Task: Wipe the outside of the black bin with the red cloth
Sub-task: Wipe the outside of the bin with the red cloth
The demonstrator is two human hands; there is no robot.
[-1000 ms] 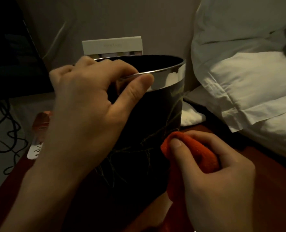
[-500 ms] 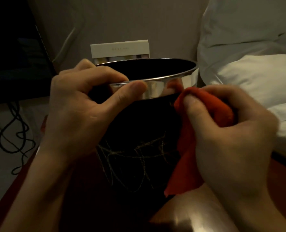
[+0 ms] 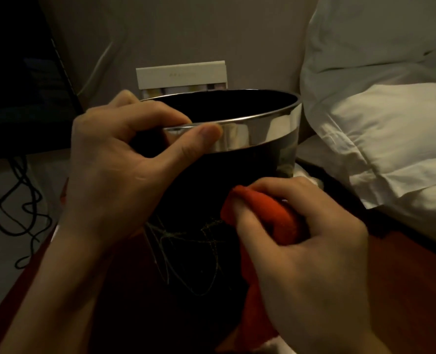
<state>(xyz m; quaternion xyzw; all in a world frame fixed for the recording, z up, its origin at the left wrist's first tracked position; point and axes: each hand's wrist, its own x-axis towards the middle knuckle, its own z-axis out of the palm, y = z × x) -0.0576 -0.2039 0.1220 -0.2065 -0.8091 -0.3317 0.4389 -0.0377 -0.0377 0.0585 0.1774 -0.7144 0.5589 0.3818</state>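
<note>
Black cables (image 3: 20, 213), far left, beside the reddish counter (image 3: 403, 272). Left hand (image 3: 125, 169): pinching the chrome rim of the black bin (image 3: 211, 190), thumb outside. Bin: upright on counter, centre. Red cloth (image 3: 262, 213): bunched in the closed right hand (image 3: 306, 251), pressed against the bin's outer wall. White pillows (image 3: 390, 123), right.

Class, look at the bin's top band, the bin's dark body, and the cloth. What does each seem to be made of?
Band: probably polished metal, since it mirrors the thumb and room.
Black bin body: smooth and dark, with thin gold line markings; whether plastic, leatherette or coated metal, I cannot tell.
Red cloth: soft, matte fabric, bunching and draping under the right hand.
</note>
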